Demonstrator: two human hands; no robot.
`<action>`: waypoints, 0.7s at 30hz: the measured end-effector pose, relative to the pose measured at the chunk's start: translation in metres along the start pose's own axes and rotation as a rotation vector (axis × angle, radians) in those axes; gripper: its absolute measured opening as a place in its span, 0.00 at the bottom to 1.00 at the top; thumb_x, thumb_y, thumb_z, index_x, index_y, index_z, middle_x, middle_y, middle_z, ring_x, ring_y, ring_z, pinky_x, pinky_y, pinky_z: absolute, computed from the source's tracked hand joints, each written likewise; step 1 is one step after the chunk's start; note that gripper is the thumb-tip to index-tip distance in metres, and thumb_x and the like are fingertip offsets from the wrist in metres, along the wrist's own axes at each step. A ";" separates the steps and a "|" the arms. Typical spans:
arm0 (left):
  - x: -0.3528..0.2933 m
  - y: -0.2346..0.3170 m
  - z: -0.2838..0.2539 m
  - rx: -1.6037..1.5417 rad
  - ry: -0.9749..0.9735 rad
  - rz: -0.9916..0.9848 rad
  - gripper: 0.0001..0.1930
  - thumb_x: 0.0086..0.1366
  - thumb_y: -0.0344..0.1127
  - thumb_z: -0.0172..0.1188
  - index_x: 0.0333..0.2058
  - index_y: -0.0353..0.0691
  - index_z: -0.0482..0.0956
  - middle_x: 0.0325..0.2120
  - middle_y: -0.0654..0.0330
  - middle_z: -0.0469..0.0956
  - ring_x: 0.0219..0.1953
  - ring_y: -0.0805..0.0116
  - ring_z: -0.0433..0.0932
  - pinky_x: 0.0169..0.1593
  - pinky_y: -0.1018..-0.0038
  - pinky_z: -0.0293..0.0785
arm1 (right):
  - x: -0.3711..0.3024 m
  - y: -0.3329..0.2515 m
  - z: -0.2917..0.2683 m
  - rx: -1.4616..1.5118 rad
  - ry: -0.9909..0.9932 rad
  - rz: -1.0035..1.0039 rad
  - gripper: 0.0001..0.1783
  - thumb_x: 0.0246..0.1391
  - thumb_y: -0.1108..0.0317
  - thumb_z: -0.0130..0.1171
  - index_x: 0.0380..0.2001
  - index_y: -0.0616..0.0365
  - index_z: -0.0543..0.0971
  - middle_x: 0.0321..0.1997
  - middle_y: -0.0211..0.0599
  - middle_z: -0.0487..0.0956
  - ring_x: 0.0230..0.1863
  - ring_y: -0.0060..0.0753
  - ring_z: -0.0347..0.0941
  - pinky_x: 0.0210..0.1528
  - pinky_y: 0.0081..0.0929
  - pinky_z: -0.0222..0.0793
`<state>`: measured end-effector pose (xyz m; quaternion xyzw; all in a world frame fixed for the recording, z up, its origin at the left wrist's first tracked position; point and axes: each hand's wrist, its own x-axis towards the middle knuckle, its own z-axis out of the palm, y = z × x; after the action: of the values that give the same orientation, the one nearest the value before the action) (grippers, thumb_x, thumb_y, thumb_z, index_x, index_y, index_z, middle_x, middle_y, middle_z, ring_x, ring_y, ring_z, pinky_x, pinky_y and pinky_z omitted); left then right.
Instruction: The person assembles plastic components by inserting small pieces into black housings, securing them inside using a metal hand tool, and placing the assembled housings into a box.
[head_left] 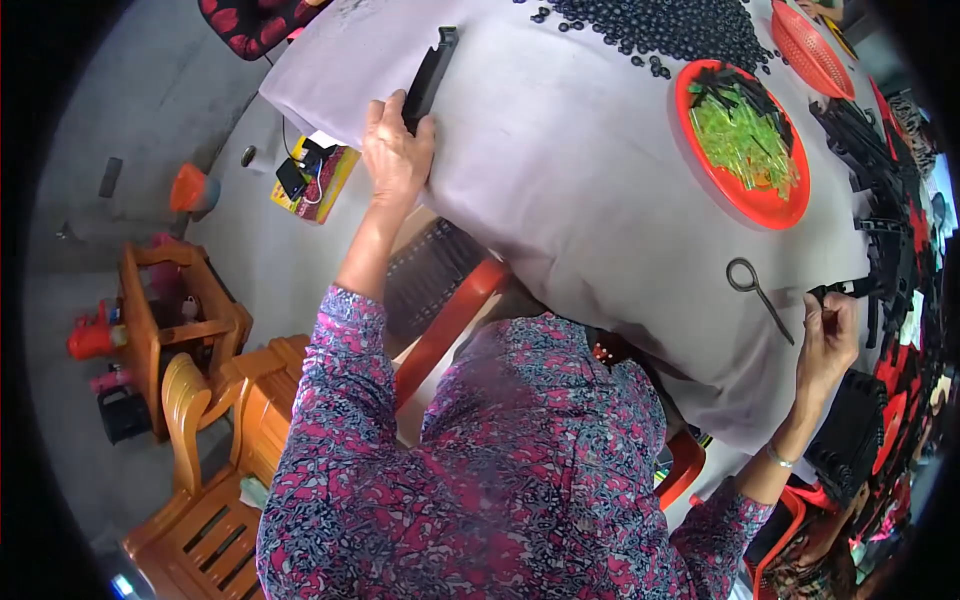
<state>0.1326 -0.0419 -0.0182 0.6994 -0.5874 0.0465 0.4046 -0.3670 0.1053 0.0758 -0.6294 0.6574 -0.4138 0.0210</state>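
My left hand (pixel 396 150) is at the left part of the cloth-covered table (pixel 570 150), its fingers closed around the lower end of a long black plastic piece (pixel 434 75). That piece points away from me and has a notched far end. Over at the table's right edge, my right hand (pixel 830 345) pinches a small black plastic part (pixel 838 289), beside a heap of similar black parts (pixel 885 245). Whether this part is separate from the heap, I cannot tell. A dark metal rod with a ring end (pixel 762 298) lies just left of my right hand.
A red plate (pixel 735 198) holds clear greenish strips and black strips. Behind it are many small black round pieces (pixel 650 25) and a red basket (pixel 812 50). Wooden furniture (pixel 225 440) stands at the left, and a red chair (pixel 450 325) is close by the table.
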 end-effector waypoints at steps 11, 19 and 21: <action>0.037 -0.039 0.008 0.053 -0.078 0.126 0.22 0.53 0.36 0.68 0.47 0.38 0.80 0.37 0.49 0.77 0.42 0.47 0.78 0.47 0.59 0.74 | -0.034 -0.119 0.025 0.050 -0.446 -0.332 0.10 0.43 0.79 0.67 0.30 0.60 0.78 0.29 0.39 0.72 0.30 0.39 0.72 0.32 0.30 0.70; 0.003 0.022 -0.008 0.045 0.054 0.303 0.31 0.50 0.36 0.72 0.55 0.40 0.75 0.46 0.49 0.71 0.51 0.50 0.70 0.55 0.59 0.68 | -0.035 -0.100 0.052 0.119 -0.723 -0.340 0.10 0.44 0.78 0.63 0.31 0.59 0.74 0.33 0.39 0.69 0.33 0.44 0.73 0.33 0.38 0.69; -0.008 0.053 -0.011 -0.129 -0.113 0.415 0.33 0.49 0.34 0.72 0.56 0.40 0.73 0.49 0.50 0.71 0.52 0.50 0.69 0.57 0.60 0.67 | -0.034 -0.096 0.051 0.117 -0.746 -0.312 0.10 0.44 0.78 0.63 0.31 0.58 0.74 0.33 0.39 0.69 0.34 0.45 0.73 0.34 0.38 0.69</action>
<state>0.0894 -0.0285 0.0117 0.5377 -0.7424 0.0519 0.3964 -0.2540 0.1206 0.0800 -0.8261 0.4769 -0.1919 0.2309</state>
